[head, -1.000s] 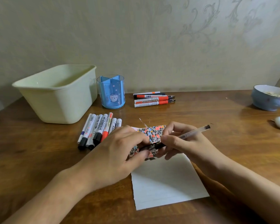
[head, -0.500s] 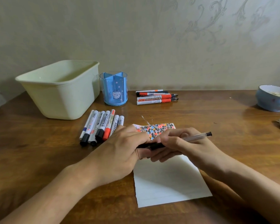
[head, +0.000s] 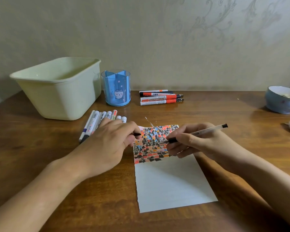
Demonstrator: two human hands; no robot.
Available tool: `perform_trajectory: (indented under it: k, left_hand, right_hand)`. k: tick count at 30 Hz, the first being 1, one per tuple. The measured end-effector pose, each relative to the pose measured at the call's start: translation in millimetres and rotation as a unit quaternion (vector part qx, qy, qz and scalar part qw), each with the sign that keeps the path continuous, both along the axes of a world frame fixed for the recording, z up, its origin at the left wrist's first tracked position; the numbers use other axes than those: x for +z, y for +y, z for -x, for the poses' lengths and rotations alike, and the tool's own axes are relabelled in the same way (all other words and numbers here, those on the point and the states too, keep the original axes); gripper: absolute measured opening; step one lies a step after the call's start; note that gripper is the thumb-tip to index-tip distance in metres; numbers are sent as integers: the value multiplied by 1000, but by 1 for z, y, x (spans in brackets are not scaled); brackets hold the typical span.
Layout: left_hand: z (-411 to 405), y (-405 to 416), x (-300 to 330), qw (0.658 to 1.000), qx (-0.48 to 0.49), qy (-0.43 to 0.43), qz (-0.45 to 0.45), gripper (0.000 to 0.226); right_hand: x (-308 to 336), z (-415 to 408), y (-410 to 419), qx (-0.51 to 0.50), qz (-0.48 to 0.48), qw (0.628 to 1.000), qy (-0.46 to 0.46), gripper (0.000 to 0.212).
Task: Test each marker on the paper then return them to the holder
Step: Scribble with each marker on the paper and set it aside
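holding: right hand [head: 193,141] pinched on a clear pen [head: 197,132], tip low over the scribbled band of the paper [head: 172,181], back end angled up and to the right; looks set for a test stroke.
gripping: left hand [head: 110,144] curled, a small dark piece [head: 137,134] nipped at the fingertips, probably the pen's cap, kept close for recapping.
pose, right: wrist low near the paper, forearm in from the lower right, fingers bunched near the tip for control.
pose, left: palm down at the paper's left edge, forearm in from the lower left, knuckles over the near ends of the marker row.
gap: hands apart, the coloured patches showing between them.
paper: flat on the counter [head: 40,156], upper part packed with black, red, orange and blue marks, lower part blank; room left for more tests.
marker row [head: 97,121]: side by side just left of the paper, within easy reach; tested or not, cannot tell.
far markers [head: 159,97]: second small group lying near the wall, right of the holder.
holder [head: 116,88]: blue, divided, upright behind the row, no markers seen inside; returning not yet begun by the look of it.
tub [head: 59,87]: pale, touching or just beside the holder on its left.
bowl [head: 281,102]: far right edge, well apart.
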State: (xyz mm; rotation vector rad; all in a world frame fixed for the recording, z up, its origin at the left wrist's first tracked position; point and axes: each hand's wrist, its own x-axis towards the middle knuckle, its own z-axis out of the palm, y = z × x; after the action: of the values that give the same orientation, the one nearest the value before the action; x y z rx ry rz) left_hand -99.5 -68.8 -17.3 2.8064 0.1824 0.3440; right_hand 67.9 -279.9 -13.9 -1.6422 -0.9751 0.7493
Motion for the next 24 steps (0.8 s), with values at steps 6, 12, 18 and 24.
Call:
perform_trajectory:
  k: [6, 12, 18, 24]
  left_hand:
    - [0, -8, 4, 999, -39, -17, -7, 22]
    - [-2, 1, -3, 992, -41, 65, -96, 63]
    - [-2, -1, -4, 984, -14, 148, -103, 92]
    - [-2, -3, -2, 980, -8, 172, -97, 92]
  right_hand:
    - [-7, 0, 2, 12, -15, 999, -47, 15]
    - [-13, 4, 5, -15, -2, 986, -168, 4]
    - [-17, 11, 8, -25, 7, 982, -187, 10]
    - [-20, 13, 9, -39, 12, 979, -198, 8]
